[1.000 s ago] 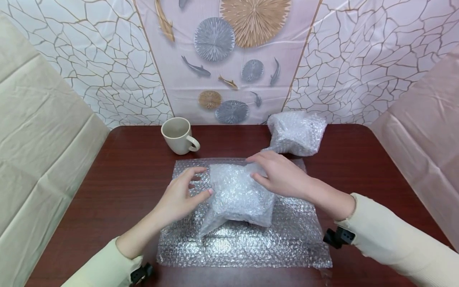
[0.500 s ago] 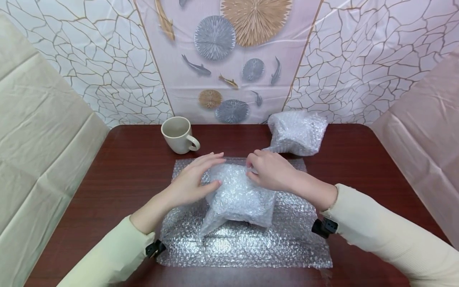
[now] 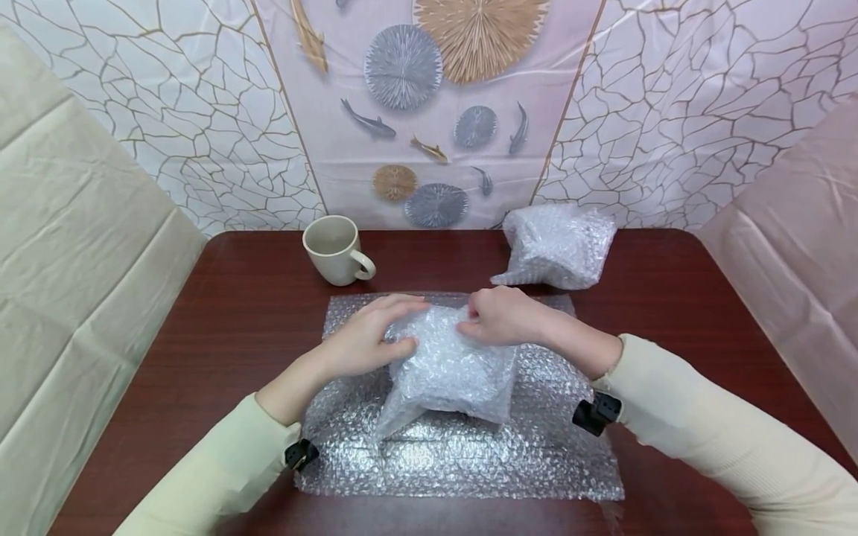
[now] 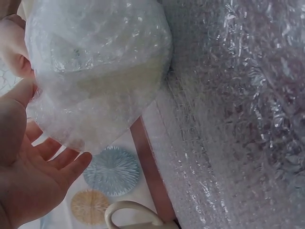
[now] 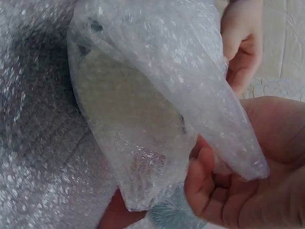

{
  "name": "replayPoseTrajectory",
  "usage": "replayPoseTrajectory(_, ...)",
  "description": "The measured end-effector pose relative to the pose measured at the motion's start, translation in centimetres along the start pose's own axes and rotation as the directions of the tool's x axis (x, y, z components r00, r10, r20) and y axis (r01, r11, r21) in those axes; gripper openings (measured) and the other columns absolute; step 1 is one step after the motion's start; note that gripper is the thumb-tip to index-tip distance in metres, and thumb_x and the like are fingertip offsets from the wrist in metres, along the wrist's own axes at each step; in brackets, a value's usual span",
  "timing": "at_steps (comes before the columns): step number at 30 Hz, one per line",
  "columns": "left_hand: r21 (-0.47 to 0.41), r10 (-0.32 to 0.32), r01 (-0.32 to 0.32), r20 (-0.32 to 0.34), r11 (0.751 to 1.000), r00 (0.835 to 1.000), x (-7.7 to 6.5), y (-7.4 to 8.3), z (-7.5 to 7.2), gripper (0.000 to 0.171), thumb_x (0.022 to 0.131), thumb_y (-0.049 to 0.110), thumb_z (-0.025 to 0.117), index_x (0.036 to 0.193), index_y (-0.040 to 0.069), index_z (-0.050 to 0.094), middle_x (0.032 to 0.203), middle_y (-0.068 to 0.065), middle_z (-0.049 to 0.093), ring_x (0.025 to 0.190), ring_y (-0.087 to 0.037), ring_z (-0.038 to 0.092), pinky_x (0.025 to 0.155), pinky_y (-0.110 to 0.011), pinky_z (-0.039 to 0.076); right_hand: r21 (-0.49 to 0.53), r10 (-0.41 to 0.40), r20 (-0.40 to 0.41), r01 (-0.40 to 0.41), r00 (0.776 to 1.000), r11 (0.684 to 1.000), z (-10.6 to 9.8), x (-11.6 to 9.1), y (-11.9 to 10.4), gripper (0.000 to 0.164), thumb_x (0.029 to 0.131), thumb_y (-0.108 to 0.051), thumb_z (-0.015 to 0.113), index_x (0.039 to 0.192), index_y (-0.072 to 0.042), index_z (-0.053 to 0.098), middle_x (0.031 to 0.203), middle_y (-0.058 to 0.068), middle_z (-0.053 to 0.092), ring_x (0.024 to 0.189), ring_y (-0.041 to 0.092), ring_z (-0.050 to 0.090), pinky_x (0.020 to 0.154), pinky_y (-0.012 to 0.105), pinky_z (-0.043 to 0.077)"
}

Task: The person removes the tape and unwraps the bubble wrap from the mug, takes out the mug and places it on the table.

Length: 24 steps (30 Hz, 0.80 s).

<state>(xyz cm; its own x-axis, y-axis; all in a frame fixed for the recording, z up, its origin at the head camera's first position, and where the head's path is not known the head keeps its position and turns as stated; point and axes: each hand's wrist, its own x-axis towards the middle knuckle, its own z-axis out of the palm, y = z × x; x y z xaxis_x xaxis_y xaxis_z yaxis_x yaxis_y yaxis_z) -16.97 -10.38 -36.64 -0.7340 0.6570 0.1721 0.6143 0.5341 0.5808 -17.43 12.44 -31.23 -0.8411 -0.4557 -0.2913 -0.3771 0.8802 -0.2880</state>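
A bubble-wrapped bundle [image 3: 449, 376] sits on a flat sheet of bubble wrap [image 3: 482, 465]. Through its wrap, the right wrist view shows a pale cream shape inside; its kind is unclear. My left hand [image 3: 362, 341] rests against the bundle's left side, fingers loosely extended. In the left wrist view, the thumb of that left hand [image 4: 35, 176] and its fingertips touch the wrap. At the bundle's far right corner, my right hand [image 3: 506, 316] has curled fingers. A loose flap of the bundle's bubble wrap [image 5: 233, 133] runs into the curled fingers of the right hand [image 5: 281, 129].
A cream mug [image 3: 333, 251] stands at the back left of the dark red-brown table [image 3: 188, 357], its handle pointing right. Another bubble-wrapped bundle [image 3: 559, 246] lies at the back right. Patterned cloth [image 3: 436, 134] hangs behind the table.
My left hand has moved right and come to rest on the bundle. The right hand's fingers have curled in at the wrap's far right corner. The bundle stays in place.
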Motion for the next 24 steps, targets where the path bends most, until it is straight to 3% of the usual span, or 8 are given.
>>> replayPoseTrajectory(3,0.002,0.003,-0.003,-0.011,1.000,1.000,0.0,0.0,0.1,0.049,0.084,0.023,0.061,0.131,0.012,0.051,0.134,-0.006,0.048,0.126,-0.018,0.041,0.105,-0.041,0.033,0.084,0.011,0.014,-0.012,1.000,0.996,0.0,0.1,0.2,0.037,0.084,-0.026,0.056,0.055,-0.018,0.034,0.051,-0.008,0.024,0.049,0.008,0.024,0.049,0.023,0.025)
replayPoseTrajectory(9,0.001,0.007,-0.007,-0.028,1.000,1.000,-0.1,0.0,0.3,0.050,0.083,0.023,0.062,0.131,0.011,0.051,0.134,-0.005,0.048,0.126,-0.019,0.041,0.106,-0.041,0.032,0.205,0.059,-0.004,-0.056,0.998,0.977,0.3,0.0,0.7,0.012,0.079,-0.020,0.055,0.069,-0.014,0.054,0.061,-0.006,0.046,0.059,0.011,0.044,0.058,0.024,0.038)
replayPoseTrajectory(14,0.001,0.015,-0.015,-0.038,1.000,0.999,-0.1,-0.1,0.5,0.051,0.083,0.023,0.062,0.131,0.012,0.051,0.135,-0.003,0.048,0.126,-0.019,0.041,0.106,-0.041,0.031,0.269,0.098,-0.036,-0.084,0.995,0.959,0.4,-0.4,0.6,0.008,0.077,-0.019,0.055,0.075,-0.014,0.060,0.069,-0.004,0.056,0.065,0.012,0.050,0.061,0.025,0.042)
replayPoseTrajectory(18,0.006,0.008,-0.008,-0.043,1.000,0.999,-0.1,-0.1,0.6,0.051,0.083,0.024,0.061,0.132,0.012,0.050,0.135,-0.003,0.048,0.126,-0.019,0.041,0.107,-0.041,0.031,0.302,0.048,-0.041,-0.033,0.998,0.953,0.0,-1.0,-0.1,0.007,0.080,-0.017,0.053,0.076,-0.014,0.058,0.066,-0.004,0.052,0.063,0.012,0.048,0.060,0.026,0.041)
replayPoseTrajectory(21,0.014,0.001,-0.001,-0.047,1.000,0.999,-0.1,-0.3,0.6,0.051,0.083,0.024,0.061,0.132,0.013,0.050,0.135,-0.004,0.048,0.126,-0.019,0.041,0.106,-0.041,0.031,0.282,-0.018,-0.046,0.030,0.999,0.959,-0.3,-1.4,-0.7,0.007,0.082,-0.018,0.052,0.077,-0.014,0.056,0.064,-0.004,0.049,0.062,0.011,0.047,0.060,0.026,0.040)
replayPoseTrajectory(24,0.017,-0.004,0.005,-0.042,1.000,0.999,0.0,-0.4,0.7,0.051,0.084,0.025,0.061,0.133,0.014,0.049,0.135,-0.004,0.048,0.127,-0.019,0.041,0.106,-0.041,0.031,0.261,-0.031,-0.053,0.044,0.998,0.964,-0.4,-1.6,-0.8,0.007,0.084,-0.019,0.053,0.080,-0.014,0.056,0.067,-0.004,0.052,0.062,0.011,0.048,0.062,0.026,0.041)
